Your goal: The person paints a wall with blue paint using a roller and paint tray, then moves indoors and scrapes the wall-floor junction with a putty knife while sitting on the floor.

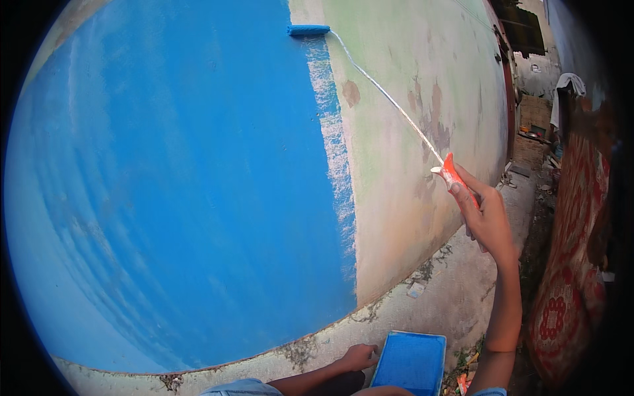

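Observation:
My right hand (pixel 487 214), raised at the right, is wrapped round the orange handle (pixel 452 174) of a paint roller. A long, thin, paint-spattered rod (pixel 396 105) runs up and left from the handle. At its far end the blue roller sleeve (pixel 308 30) lies against the wall, across the edge of the blue paint (pixel 198 171). Low in the view, my left hand (pixel 360 357) has its fingers curled in beside a blue paint tray (pixel 411 360). Whether the fingers grip anything is hidden.
Right of the blue, the wall (pixel 396 211) is pale green and beige with peeling patches. A patchy strip of thin blue runs down the border. A concrete ledge (pixel 456 290) follows the wall's foot. Red patterned cloth (pixel 561 297) hangs at the right, near a white cloth (pixel 569 86).

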Action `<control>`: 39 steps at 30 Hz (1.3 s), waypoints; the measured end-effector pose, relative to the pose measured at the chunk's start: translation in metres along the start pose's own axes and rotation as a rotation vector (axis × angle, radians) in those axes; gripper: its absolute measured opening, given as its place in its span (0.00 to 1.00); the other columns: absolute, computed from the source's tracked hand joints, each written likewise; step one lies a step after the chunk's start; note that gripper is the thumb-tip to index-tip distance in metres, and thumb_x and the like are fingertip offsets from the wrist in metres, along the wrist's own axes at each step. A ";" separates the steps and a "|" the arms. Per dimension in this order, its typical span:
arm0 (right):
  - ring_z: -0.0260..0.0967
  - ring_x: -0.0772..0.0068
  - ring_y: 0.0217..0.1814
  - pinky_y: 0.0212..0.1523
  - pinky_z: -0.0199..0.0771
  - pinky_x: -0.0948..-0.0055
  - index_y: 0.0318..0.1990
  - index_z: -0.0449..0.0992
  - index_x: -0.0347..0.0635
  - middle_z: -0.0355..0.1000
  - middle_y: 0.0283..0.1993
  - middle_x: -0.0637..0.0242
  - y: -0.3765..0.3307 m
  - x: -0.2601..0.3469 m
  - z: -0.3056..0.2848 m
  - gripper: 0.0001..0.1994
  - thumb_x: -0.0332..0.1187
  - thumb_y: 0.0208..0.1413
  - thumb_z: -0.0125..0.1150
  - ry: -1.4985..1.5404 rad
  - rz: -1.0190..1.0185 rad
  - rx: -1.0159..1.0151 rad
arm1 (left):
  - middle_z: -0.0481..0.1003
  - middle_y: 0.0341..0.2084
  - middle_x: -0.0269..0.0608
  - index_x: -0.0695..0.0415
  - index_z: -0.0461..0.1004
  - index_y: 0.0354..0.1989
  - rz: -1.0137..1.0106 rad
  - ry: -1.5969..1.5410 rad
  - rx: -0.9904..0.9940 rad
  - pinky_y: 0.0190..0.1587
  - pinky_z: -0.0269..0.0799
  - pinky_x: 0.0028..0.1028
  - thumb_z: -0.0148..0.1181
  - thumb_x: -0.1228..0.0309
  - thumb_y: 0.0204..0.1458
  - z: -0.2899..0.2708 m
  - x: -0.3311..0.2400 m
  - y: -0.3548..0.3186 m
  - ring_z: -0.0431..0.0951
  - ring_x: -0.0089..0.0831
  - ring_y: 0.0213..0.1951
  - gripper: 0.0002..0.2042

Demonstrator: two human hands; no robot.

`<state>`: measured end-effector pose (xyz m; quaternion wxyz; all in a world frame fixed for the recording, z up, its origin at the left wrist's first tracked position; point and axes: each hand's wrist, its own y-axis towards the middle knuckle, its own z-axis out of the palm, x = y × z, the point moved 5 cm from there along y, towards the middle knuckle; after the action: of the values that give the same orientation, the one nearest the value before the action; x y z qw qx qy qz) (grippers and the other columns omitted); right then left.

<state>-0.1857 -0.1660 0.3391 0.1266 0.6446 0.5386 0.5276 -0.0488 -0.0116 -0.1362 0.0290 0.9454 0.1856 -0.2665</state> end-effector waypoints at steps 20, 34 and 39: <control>0.58 0.82 0.10 0.09 0.60 0.79 0.60 0.68 0.45 0.58 0.15 0.73 0.202 0.145 -0.059 0.28 0.55 0.61 0.47 -0.063 -0.269 -0.033 | 0.77 0.30 0.52 0.54 0.75 0.38 -0.039 -0.015 -0.019 0.40 0.73 0.44 0.59 0.55 0.44 0.028 0.021 0.034 0.78 0.49 0.36 0.17; 0.58 0.82 0.11 0.11 0.61 0.78 0.58 0.71 0.50 0.59 0.15 0.73 0.203 0.134 -0.064 0.26 0.55 0.60 0.47 -0.118 -0.277 -0.030 | 0.78 0.32 0.51 0.54 0.76 0.38 0.002 -0.033 -0.046 0.41 0.72 0.42 0.59 0.54 0.45 0.026 0.031 0.031 0.78 0.48 0.38 0.18; 0.58 0.83 0.11 0.10 0.62 0.79 0.61 0.67 0.46 0.60 0.16 0.72 0.228 0.158 -0.066 0.29 0.57 0.60 0.47 -0.157 -0.324 -0.085 | 0.78 0.32 0.51 0.54 0.76 0.38 0.000 -0.002 -0.018 0.41 0.73 0.42 0.60 0.55 0.45 0.018 0.010 0.025 0.78 0.48 0.38 0.18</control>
<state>-0.1328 -0.1508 0.6189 0.2788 0.5828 0.6009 0.4706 -0.0406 -0.0344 -0.1574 0.0378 0.9447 0.1882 -0.2658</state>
